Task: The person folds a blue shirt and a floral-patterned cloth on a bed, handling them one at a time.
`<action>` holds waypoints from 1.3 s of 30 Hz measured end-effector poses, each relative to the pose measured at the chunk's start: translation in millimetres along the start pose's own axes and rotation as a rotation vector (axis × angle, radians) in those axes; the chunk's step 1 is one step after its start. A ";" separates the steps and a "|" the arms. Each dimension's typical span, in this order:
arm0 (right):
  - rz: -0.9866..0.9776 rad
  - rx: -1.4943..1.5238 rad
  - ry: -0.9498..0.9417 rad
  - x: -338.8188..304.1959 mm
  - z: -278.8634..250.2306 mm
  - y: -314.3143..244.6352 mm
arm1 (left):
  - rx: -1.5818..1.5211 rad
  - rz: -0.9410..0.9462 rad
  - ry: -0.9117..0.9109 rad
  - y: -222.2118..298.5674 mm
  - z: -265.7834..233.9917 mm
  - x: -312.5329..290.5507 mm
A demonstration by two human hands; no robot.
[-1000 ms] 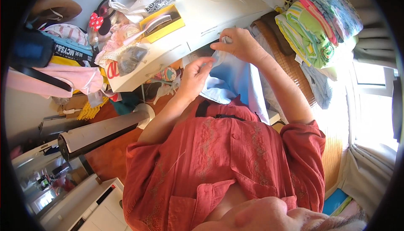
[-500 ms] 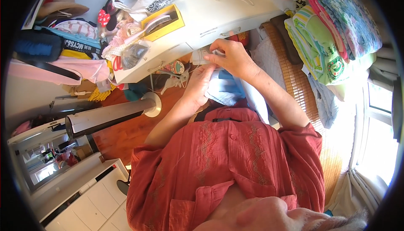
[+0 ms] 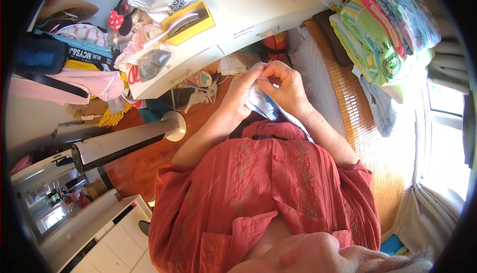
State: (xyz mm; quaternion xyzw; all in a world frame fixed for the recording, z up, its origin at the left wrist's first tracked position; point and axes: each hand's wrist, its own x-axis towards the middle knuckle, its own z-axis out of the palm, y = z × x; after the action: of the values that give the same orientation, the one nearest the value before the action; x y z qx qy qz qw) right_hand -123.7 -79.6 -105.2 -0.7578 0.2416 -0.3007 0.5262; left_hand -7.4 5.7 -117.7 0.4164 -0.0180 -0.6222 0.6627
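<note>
A light blue and white piece of cloth (image 3: 263,103) hangs in front of my chest, its shape mostly hidden by my hands. My left hand (image 3: 239,94) is closed, pinching the upper edge of the cloth between thumb and fingers. Right against it, my right hand (image 3: 288,90) has its thumb and index finger pressed together at the same edge. Whatever lies in that pinch is too small to make out. Part of the cloth trails down beside my right forearm.
Ahead stands a white cabinet with drawers (image 3: 238,24), bearing a yellow box (image 3: 203,28) with a hairbrush. Folded textiles (image 3: 372,39) are stacked on a woven mat (image 3: 365,109) at right. A grey column-shaped appliance (image 3: 119,141) stands at left above the wooden floor (image 3: 131,171).
My right hand has come down from above the left and now meets it at the cloth's edge. The cloth is bunched more tightly, and the whole view has shifted slightly.
</note>
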 end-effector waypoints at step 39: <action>0.158 0.340 -0.531 -110.1 -34.4 80.3 | 0.774 0.038 -0.420 82.8 -20.8 -91.6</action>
State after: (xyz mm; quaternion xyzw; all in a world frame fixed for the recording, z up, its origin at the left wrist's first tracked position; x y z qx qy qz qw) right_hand -229.5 -53.3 -194.0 -0.6898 0.1004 -0.0868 0.7117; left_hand 50.2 83.6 -38.5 0.4980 -0.3917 -0.6285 0.4513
